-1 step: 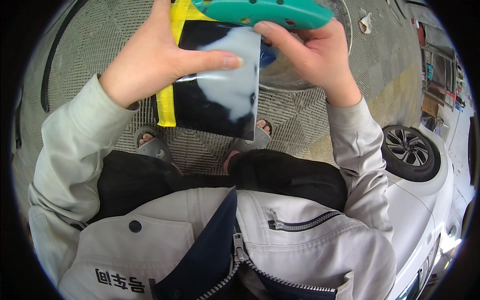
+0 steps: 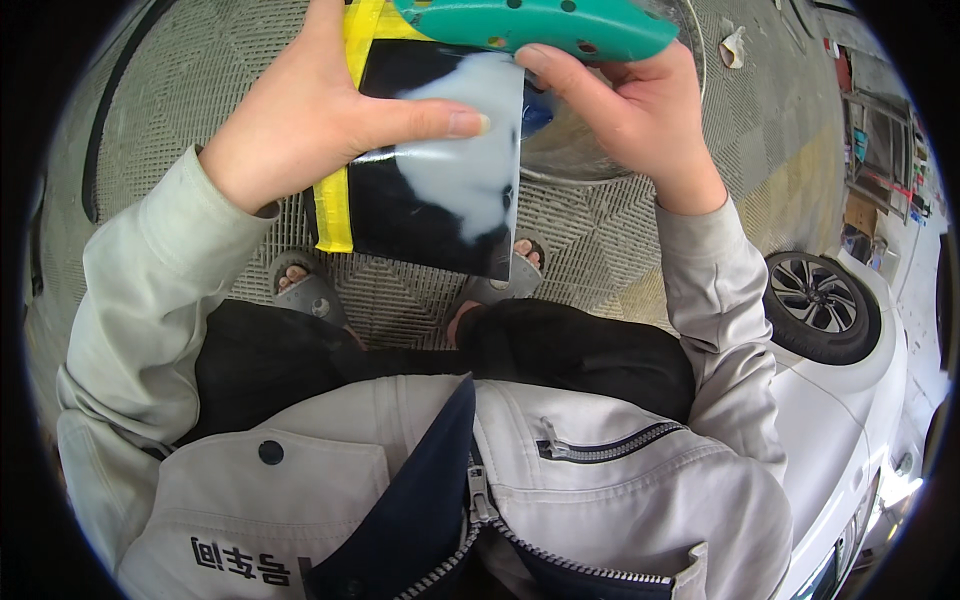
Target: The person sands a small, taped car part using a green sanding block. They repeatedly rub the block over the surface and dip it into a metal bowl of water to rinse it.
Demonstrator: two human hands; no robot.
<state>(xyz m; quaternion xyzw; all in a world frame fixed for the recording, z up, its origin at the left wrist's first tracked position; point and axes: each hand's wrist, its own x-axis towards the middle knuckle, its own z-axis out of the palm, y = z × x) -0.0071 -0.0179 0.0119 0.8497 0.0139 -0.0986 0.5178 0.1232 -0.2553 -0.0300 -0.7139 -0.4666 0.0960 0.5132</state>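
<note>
My left hand [image 2: 310, 120] grips a black panel [image 2: 375, 205] by its left side, the thumb lying flat across its face. Much of that face carries a milky white film [image 2: 450, 185]. Strips of yellow tape [image 2: 333, 215] run along its left and upper edges. In my right hand [image 2: 640, 125] is a green curved piece with round holes [image 2: 560, 22], like a perforated sanding sheet. It lies over the panel's upper edge, and my right thumb tip is by the panel's upper right corner. My other right fingers are mostly hidden behind the green piece.
A round basin [image 2: 575, 170] stands on the grated floor [image 2: 590, 235] beyond the panel, with something blue [image 2: 537, 112] in it. My sandalled feet are beneath the panel. A white car [image 2: 850, 400] is close on the right; shelving [image 2: 882, 145] stands farther off.
The green piece and my right hand have shifted slightly to the right. My left hand and the panel have barely moved.
</note>
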